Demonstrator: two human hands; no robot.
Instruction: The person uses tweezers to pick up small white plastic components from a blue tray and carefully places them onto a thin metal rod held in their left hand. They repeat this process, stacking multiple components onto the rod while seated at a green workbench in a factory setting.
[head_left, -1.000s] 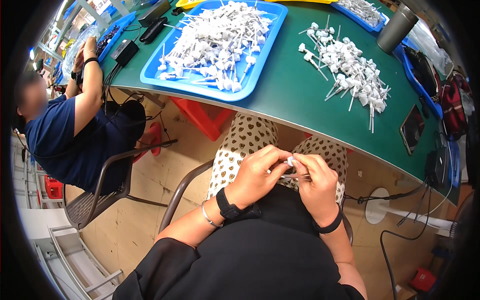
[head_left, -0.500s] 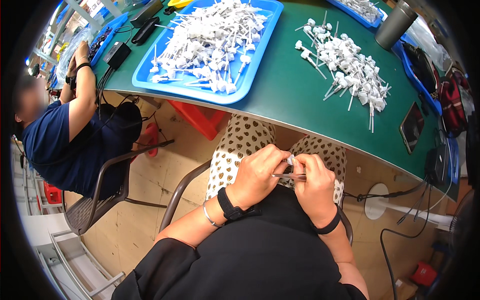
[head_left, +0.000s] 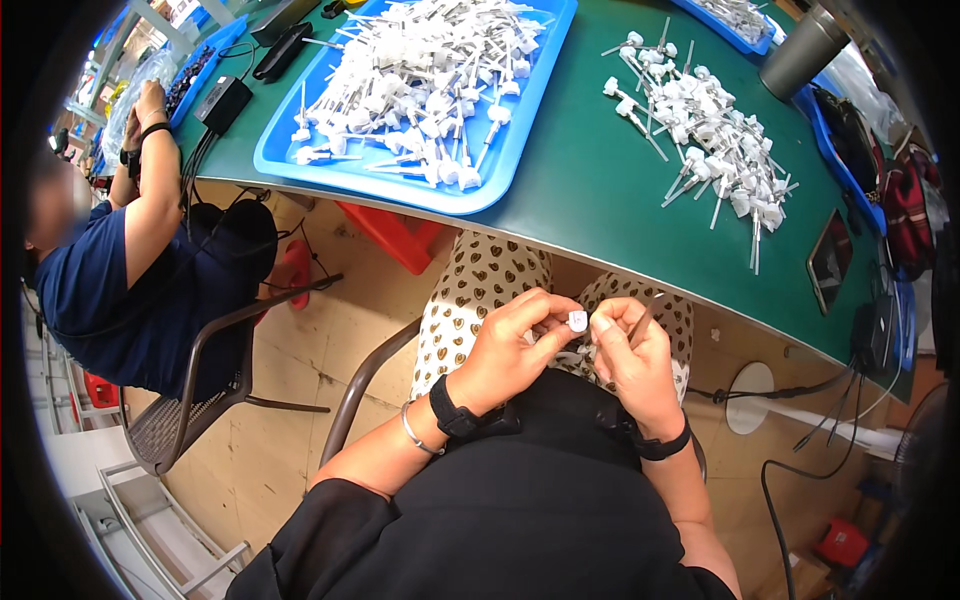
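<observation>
A white part (head_left: 578, 321) is held fingertip-out by the left hand (head_left: 503, 348), seemingly for access, a tool (head_left: 646, 316) by the right hand (head_left: 642, 368).

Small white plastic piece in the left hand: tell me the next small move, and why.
Probably bring the right hand to the small white plastic piece: the left hand already holds it, the right is close by, and the slim metallic tool there has its visible end pointing away.

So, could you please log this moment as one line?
left hand: pinching white piece | right hand: holding thin metal tool | green table: blue tray, pile of white parts
</observation>
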